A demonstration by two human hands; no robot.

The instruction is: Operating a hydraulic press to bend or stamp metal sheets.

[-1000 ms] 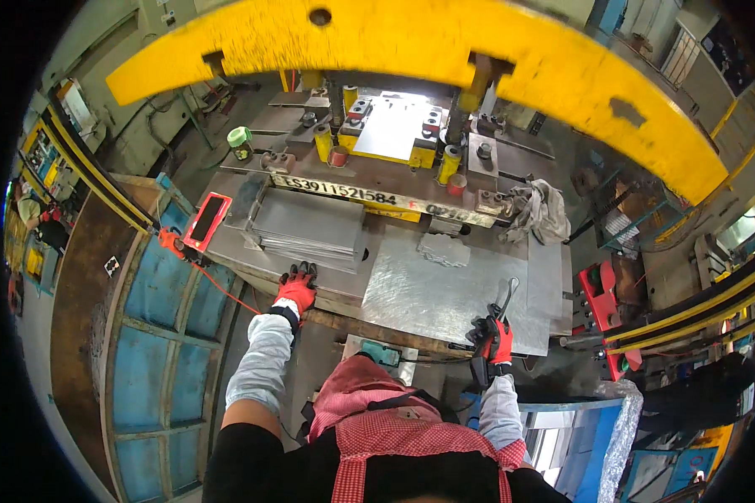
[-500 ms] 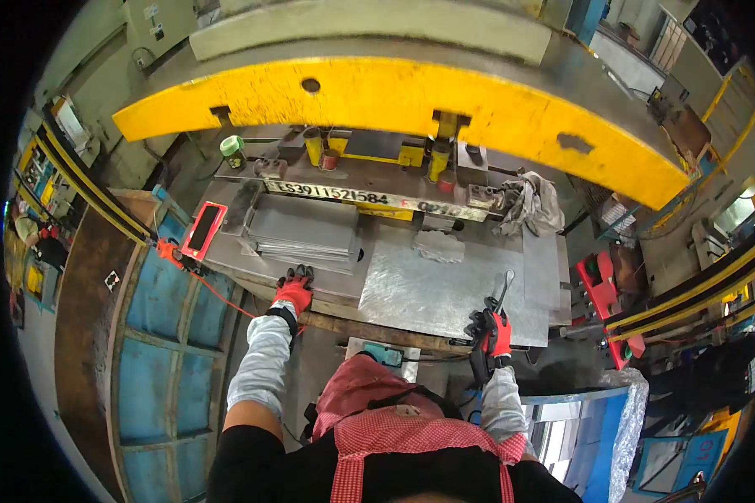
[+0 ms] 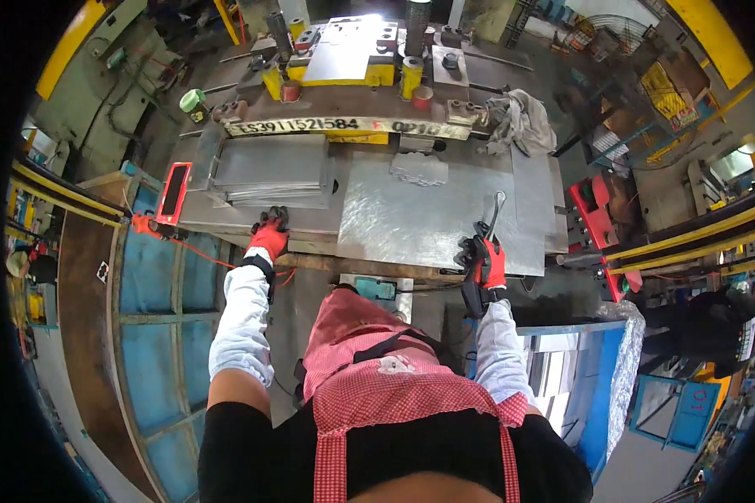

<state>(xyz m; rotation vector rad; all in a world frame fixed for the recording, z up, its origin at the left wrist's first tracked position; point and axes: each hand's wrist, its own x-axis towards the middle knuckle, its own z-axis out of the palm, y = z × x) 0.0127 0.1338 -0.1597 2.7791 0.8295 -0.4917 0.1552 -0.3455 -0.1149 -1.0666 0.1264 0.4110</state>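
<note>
My left hand [image 3: 270, 232], in a red and black glove, rests with its fingers out on the table's front edge, just before a stack of grey metal sheets [image 3: 273, 166]. It holds nothing. My right hand [image 3: 484, 261], gloved alike, is closed around a metal hand tool [image 3: 497, 214] with a slim shaft and rounded end. The tool points away from me over a large shiny metal plate [image 3: 419, 210]; its exact kind cannot be made out. Farther back, a bright metal sheet [image 3: 341, 50] lies on the press die [image 3: 344, 78].
A smaller grey metal piece [image 3: 419, 169] lies on the plate's far part. A crumpled grey cloth [image 3: 520, 124] hangs at the right. Left stand a red-framed dark device [image 3: 173, 194] and a green-lidded container [image 3: 195, 105]. A blue-framed rack [image 3: 608, 386] is near my right arm.
The yellow beam no longer spans the top of the view, and the die with its bright sheet now shows. The table and both hands appear higher in the picture; my right hand still grips the tool.
</note>
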